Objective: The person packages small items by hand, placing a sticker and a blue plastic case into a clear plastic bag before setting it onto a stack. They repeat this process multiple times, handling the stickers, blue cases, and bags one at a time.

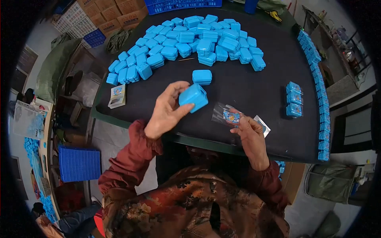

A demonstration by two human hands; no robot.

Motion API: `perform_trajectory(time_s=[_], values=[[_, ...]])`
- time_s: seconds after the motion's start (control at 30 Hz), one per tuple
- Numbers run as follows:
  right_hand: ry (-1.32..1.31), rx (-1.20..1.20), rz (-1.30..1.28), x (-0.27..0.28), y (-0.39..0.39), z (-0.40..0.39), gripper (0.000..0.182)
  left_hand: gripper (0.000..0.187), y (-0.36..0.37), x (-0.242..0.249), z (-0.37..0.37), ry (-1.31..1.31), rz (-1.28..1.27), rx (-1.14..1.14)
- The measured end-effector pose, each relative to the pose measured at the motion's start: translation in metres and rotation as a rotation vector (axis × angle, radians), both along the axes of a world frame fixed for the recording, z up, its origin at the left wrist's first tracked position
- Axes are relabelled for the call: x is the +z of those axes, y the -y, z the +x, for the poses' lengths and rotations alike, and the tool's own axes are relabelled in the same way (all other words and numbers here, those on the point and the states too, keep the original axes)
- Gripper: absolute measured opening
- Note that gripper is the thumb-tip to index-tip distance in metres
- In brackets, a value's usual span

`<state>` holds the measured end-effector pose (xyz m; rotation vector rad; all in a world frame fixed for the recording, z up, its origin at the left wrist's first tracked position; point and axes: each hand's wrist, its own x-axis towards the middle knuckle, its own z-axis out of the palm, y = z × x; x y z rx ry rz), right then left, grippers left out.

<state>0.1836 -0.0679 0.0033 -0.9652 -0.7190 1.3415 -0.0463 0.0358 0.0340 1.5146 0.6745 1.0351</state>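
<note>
My left hand (168, 109) grips a small blue plastic box (193, 97), tilted and raised over the dark table. My right hand (251, 137) pinches a clear film with a printed sticker (231, 116), its transparent end pointing left toward the box. Under the right hand lies a white sheet (262, 126), partly covered by the fingers. Just beyond the held box, another blue box (202, 77) rests on the table. Left of my left hand sits a small stack of printed sheets (117, 96).
A big heap of blue boxes (186, 37) covers the table's far side. Boxes with printed tops (294, 98) stand at right, and a long row of them (318, 87) lines the right edge. A blue crate (79, 163) is on the floor at left. A person's leg (81, 218) shows lower left.
</note>
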Motion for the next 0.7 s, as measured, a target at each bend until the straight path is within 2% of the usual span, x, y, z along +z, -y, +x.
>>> perform_trajectory(time_s=[0.13, 0.27, 0.33, 0.43, 0.7], values=[[-0.134, 0.087, 0.076, 0.000, -0.004, -0.006, 0.024, 0.045, 0.026, -0.011, 0.007, 0.022, 0.022, -0.042], [-0.154, 0.089, 0.064, 0.000, -0.003, -0.006, 0.025, 0.047, 0.031, -0.023, 0.008, 0.024, -0.058, -0.091], [-0.135, 0.119, 0.151, -0.003, -0.003, -0.004, 0.023, 0.047, 0.029, -0.027, 0.009, -0.032, 0.115, -0.100], [-0.053, 0.111, 0.204, -0.004, -0.001, -0.004, 0.022, 0.046, 0.033, -0.023, 0.013, -0.050, 0.213, -0.033], [0.070, 0.080, 0.307, -0.008, 0.004, -0.004, 0.021, 0.043, 0.046, -0.018, 0.009, -0.148, 0.287, -0.022]])
